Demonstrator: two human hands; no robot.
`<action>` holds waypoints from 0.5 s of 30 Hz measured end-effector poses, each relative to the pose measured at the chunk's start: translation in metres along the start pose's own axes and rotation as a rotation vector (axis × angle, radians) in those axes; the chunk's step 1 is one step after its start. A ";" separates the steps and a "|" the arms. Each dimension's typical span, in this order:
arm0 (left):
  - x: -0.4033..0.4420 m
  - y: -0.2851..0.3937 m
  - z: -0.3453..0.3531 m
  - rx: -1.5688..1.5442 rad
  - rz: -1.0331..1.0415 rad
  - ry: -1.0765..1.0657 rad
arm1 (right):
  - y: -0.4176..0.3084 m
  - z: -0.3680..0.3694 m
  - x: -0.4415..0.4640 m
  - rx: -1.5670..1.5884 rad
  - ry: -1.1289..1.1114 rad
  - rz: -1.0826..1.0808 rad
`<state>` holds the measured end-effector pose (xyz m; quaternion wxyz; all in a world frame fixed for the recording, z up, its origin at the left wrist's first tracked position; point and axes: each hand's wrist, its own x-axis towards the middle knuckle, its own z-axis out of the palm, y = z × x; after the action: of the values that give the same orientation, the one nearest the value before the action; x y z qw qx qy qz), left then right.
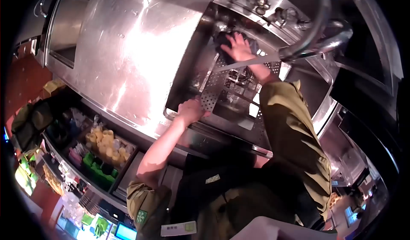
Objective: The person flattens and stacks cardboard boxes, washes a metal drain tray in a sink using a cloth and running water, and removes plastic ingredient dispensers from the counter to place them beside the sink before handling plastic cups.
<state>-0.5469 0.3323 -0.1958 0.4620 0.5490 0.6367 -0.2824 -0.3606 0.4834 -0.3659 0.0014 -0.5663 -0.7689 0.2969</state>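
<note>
In the head view, a perforated metal frame with wide openings lies tilted inside a steel sink. My left hand is closed round its near left corner, at the sink's front edge. Farther back, my right hand lies with fingers spread on a dark cloth, pressing it near the frame's far end. From the curved faucet on the right, a stream of water crosses in front of my right wrist and falls on the frame.
A steel counter stretches left of the sink. Taps stand behind the basin. Below the counter on the left, a drawer holds several yellow items and green items. A dark appliance stands at the right.
</note>
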 end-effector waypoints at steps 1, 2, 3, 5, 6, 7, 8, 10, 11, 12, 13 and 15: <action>0.002 -0.003 0.004 -0.002 -0.008 -0.007 | 0.000 0.011 0.004 0.004 0.044 0.011; 0.005 -0.003 0.007 -0.003 -0.004 -0.015 | 0.000 0.016 0.001 0.001 0.090 0.030; 0.006 -0.002 0.008 0.014 0.017 -0.002 | -0.009 0.015 -0.010 -0.058 0.001 0.060; 0.008 -0.006 0.008 0.048 0.052 0.023 | -0.026 0.028 -0.052 -0.066 0.066 -0.102; 0.008 -0.008 0.007 0.009 0.089 0.036 | -0.047 0.014 -0.080 -0.005 -0.013 -0.129; 0.014 -0.015 0.013 -0.059 0.129 0.014 | -0.066 0.008 -0.105 0.006 -0.093 -0.157; 0.027 -0.025 0.019 -0.127 0.167 0.004 | -0.081 0.004 -0.126 0.016 -0.163 -0.191; 0.040 -0.039 0.010 -0.333 0.344 -0.133 | -0.105 0.000 -0.166 0.064 -0.111 -0.317; 0.033 -0.037 -0.005 -0.644 0.202 -0.368 | -0.106 -0.004 -0.162 0.067 -0.105 -0.316; 0.053 -0.055 0.002 -0.889 0.107 -0.521 | -0.106 -0.005 -0.158 0.077 -0.104 -0.310; 0.057 -0.057 0.000 -0.966 0.100 -0.553 | -0.102 -0.003 -0.143 0.036 -0.116 -0.284; 0.046 -0.049 -0.002 -1.174 0.010 -0.528 | -0.100 0.003 -0.111 0.066 -0.145 -0.120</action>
<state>-0.5932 0.3426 -0.2433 0.8282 0.1197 0.5474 -0.0104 -0.4086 0.3669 -0.2853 -0.0178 -0.4960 -0.7893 0.3616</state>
